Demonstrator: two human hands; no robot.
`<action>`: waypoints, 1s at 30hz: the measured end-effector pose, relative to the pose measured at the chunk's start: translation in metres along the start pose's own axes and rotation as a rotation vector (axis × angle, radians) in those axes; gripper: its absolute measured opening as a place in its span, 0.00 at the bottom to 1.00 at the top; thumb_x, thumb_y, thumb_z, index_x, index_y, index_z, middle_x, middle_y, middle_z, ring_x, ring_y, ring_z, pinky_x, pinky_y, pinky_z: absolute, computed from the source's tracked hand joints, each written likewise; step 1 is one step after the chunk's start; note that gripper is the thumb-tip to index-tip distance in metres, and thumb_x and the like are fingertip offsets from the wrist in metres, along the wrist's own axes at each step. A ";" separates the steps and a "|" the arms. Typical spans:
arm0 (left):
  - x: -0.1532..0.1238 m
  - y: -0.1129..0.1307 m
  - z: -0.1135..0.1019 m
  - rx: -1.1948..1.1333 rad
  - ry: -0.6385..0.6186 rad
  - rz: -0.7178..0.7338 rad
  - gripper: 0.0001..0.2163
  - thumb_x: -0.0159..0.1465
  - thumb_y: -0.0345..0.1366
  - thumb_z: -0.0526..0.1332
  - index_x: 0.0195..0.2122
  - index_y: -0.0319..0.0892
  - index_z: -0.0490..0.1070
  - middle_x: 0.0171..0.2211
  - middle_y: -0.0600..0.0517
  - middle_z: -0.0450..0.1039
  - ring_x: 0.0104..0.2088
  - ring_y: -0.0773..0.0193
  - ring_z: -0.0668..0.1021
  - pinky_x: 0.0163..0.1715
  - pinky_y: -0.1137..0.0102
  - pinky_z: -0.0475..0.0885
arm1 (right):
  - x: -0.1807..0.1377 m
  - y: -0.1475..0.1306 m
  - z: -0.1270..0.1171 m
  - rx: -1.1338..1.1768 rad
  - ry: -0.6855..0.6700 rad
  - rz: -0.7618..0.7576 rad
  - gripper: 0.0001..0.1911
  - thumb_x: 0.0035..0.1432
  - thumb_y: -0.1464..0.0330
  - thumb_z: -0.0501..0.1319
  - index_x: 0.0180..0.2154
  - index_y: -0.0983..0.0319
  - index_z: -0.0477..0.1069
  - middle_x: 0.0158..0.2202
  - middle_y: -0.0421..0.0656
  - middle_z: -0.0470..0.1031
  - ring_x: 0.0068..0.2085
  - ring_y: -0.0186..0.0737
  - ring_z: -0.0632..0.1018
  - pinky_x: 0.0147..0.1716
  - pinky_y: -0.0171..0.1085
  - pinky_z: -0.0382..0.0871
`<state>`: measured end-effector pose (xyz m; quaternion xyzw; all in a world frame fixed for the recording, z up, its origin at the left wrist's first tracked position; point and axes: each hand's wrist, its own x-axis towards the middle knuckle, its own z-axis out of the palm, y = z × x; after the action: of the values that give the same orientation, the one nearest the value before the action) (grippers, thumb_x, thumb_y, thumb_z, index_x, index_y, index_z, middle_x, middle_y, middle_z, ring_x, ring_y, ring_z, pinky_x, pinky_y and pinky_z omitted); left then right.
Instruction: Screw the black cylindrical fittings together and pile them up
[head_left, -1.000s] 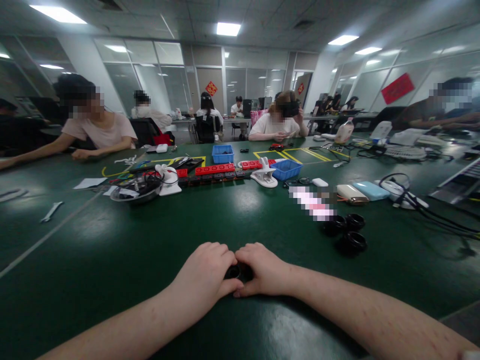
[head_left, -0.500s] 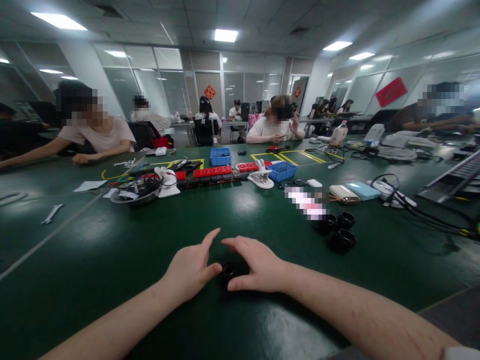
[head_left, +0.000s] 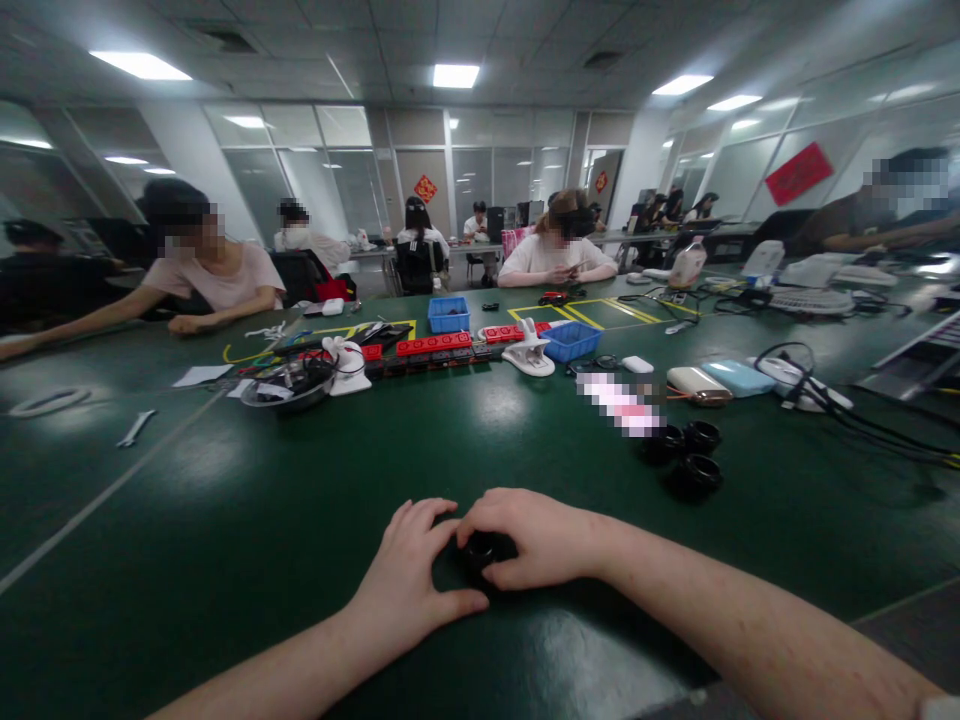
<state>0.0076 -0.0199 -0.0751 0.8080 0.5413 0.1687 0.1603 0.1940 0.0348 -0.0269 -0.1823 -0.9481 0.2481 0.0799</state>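
Observation:
A small black round part with a hollow top (head_left: 480, 548) rests on the green table near the front. My right hand (head_left: 525, 540) reaches around it from the right, its fingers curled over the far side and its thumb at the near side. To the left, my left hand (head_left: 420, 565) is open in a wide curve, thumb and fingers apart, close to the part but holding nothing. The right hand partly hides the part, so its full shape cannot be seen. Several similar black round parts (head_left: 697, 475) stand together farther right.
Across the table run a metal bowl of cables (head_left: 277, 395), a red-topped strip (head_left: 433, 345), a white clip (head_left: 529, 355) and a blue bin (head_left: 571, 342). A wrench (head_left: 136, 428) lies left. Power banks (head_left: 697, 385) and cables lie right. Other people sit beyond.
My right hand has closed in around the black part. My left hand has opened wider, its fingers curving over to the part's left side. The view has shifted slightly.

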 end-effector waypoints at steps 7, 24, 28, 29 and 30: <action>-0.003 0.010 0.000 -0.040 -0.018 0.047 0.09 0.51 0.38 0.67 0.33 0.44 0.72 0.43 0.51 0.69 0.47 0.54 0.69 0.56 0.45 0.47 | -0.002 -0.006 0.000 0.039 -0.062 -0.017 0.17 0.43 0.73 0.65 0.39 0.63 0.70 0.37 0.43 0.72 0.38 0.38 0.71 0.37 0.35 0.63; 0.009 -0.012 -0.007 -0.066 -0.013 0.008 0.13 0.51 0.40 0.67 0.37 0.47 0.70 0.43 0.51 0.67 0.48 0.53 0.69 0.55 0.44 0.46 | 0.006 0.033 0.016 0.357 0.530 0.267 0.13 0.53 0.71 0.59 0.41 0.61 0.60 0.39 0.42 0.67 0.36 0.34 0.70 0.35 0.34 0.65; 0.009 -0.015 -0.009 0.022 0.032 0.017 0.11 0.52 0.41 0.65 0.36 0.46 0.70 0.43 0.51 0.67 0.48 0.53 0.68 0.55 0.44 0.47 | 0.008 0.036 0.018 0.200 0.511 0.362 0.07 0.54 0.66 0.59 0.30 0.63 0.65 0.30 0.40 0.65 0.31 0.35 0.67 0.30 0.35 0.62; 0.009 -0.016 -0.009 0.044 0.047 0.018 0.11 0.53 0.42 0.65 0.35 0.46 0.70 0.43 0.50 0.67 0.48 0.52 0.68 0.55 0.44 0.48 | 0.008 0.036 0.018 0.168 0.488 0.369 0.08 0.53 0.65 0.60 0.28 0.63 0.65 0.28 0.40 0.64 0.30 0.35 0.67 0.29 0.35 0.61; 0.010 -0.017 -0.010 0.062 0.064 0.019 0.11 0.53 0.42 0.64 0.35 0.45 0.70 0.43 0.50 0.67 0.48 0.52 0.68 0.55 0.45 0.48 | 0.008 0.035 0.018 0.140 0.461 0.370 0.09 0.52 0.65 0.61 0.27 0.64 0.65 0.27 0.40 0.64 0.30 0.35 0.67 0.29 0.35 0.61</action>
<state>-0.0074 -0.0041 -0.0732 0.8118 0.5436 0.1790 0.1161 0.1931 0.0577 -0.0593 -0.3976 -0.8361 0.2753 0.2590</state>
